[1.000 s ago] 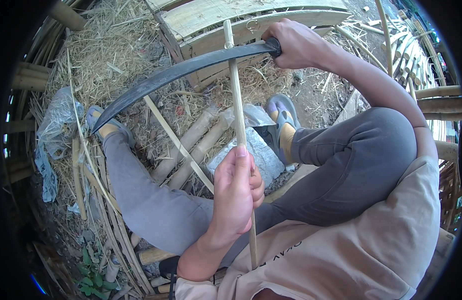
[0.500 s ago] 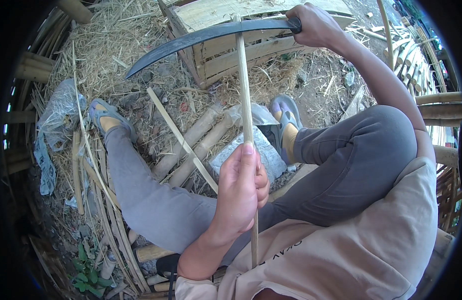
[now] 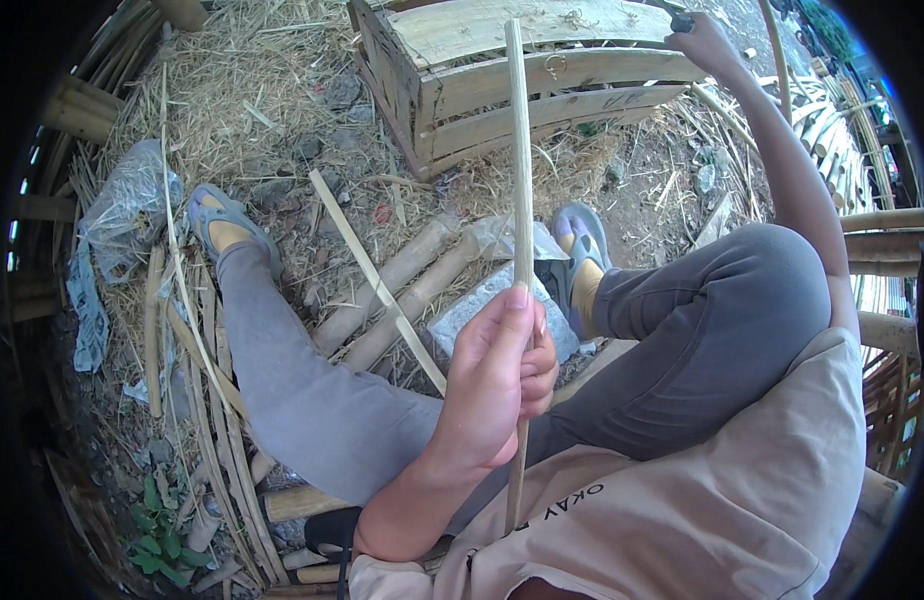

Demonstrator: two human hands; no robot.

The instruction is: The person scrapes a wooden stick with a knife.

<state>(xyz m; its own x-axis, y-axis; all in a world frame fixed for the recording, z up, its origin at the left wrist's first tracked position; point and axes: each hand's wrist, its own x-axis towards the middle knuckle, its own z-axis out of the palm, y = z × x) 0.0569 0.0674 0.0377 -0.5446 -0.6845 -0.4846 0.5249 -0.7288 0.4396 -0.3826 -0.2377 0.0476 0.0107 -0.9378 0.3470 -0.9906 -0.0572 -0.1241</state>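
My left hand (image 3: 502, 370) is closed around a slim bamboo stick (image 3: 522, 180) in the middle of the view. The stick stands nearly upright, its lower end by my shirt and its top end bare. At the upper right my right hand (image 3: 704, 45), arm stretched out, grips the dark handle of a sickle (image 3: 681, 21). Most of the sickle's curved blade lies beyond the picture's top edge. A gap separates this hand from the stick. Behind the stick is a wooden crate (image 3: 562, 72) with wood shavings on it.
Between my feet lie a pale stone block (image 3: 472, 305), bamboo poles (image 3: 397, 270) and a split bamboo strip (image 3: 367, 265). Straw covers the ground. Plastic bags (image 3: 132, 210) and long strips (image 3: 217, 400) are at the left. More cut bamboo (image 3: 812, 125) is piled at the far right.
My right hand has moved away to the upper right, taking the sickle blade off the stick's upper part. My left hand and the stick have shifted slightly right.
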